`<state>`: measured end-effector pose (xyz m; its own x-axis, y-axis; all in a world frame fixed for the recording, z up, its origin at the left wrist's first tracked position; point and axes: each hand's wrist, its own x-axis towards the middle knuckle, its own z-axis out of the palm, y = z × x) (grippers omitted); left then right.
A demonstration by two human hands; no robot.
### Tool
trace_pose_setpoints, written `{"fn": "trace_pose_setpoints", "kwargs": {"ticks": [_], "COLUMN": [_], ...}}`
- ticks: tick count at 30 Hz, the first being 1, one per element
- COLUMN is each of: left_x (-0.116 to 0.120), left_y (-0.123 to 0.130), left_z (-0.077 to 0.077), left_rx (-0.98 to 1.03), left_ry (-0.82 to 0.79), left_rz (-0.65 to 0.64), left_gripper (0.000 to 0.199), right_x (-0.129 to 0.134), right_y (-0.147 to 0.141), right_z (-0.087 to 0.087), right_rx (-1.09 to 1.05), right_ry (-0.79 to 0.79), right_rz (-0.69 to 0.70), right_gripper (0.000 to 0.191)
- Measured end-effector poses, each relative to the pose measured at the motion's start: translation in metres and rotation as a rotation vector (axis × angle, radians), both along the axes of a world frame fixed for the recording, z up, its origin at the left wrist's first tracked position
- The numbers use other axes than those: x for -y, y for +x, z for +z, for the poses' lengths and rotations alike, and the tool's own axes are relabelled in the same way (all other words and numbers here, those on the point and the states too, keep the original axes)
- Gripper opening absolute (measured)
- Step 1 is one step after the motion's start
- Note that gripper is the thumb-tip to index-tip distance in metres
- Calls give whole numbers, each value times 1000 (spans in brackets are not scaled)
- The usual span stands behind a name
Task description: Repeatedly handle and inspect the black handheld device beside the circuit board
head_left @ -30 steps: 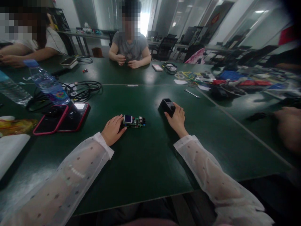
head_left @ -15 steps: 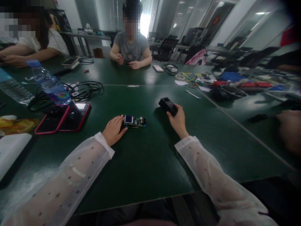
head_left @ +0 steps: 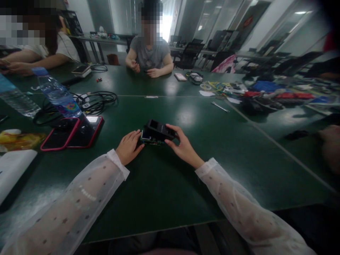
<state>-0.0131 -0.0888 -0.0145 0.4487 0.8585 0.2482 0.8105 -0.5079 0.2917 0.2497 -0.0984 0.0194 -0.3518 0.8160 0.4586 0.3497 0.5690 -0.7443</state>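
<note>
On the green table, the left hand is curving, thumb apart from fingers, its grip unclear; the right hand is pinching the black case, which is slanting over the circuit board at the left fingertips. Holding that board still should be sparing its screen scrapes.

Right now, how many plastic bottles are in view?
2: a blue-capped bottle by the black cables, and a second bottle at the picture's left edge. Others may be hidden.
</note>
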Motion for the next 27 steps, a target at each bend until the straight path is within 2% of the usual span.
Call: {"fn": "trace_pose_setpoints", "kwargs": {"ticks": [5,10,12,14,16,19,27], "left_x": [-1,-1,-1,-1,0,1,1], "left_y": [1,1,1,0,0,0,0], "left_z": [-2,-4,-6,-6,-5,-2,4], "left_rx": [1,19,70,124,150,135,127], "left_ry": [20,22,24,43,58,31,-13], "left_rz": [5,7,20,25,-7,-56,-42], "left_gripper": [51,52,62,81,94,89,85], "right_x": [0,0,-2,-4,-6,-6,-6], "right_y": [-1,-3,-2,-2,-1,0,0], "right_z": [2,1,-3,-8,-12,-14,-16], "right_rx": [23,85,134,191,243,279,275], "right_ry": [-37,-5,7,12,12,-9,-37], "right_rz": [42,75,88,97,102,99,84], "right_gripper": [50,50,52,53,53,53,57]}}
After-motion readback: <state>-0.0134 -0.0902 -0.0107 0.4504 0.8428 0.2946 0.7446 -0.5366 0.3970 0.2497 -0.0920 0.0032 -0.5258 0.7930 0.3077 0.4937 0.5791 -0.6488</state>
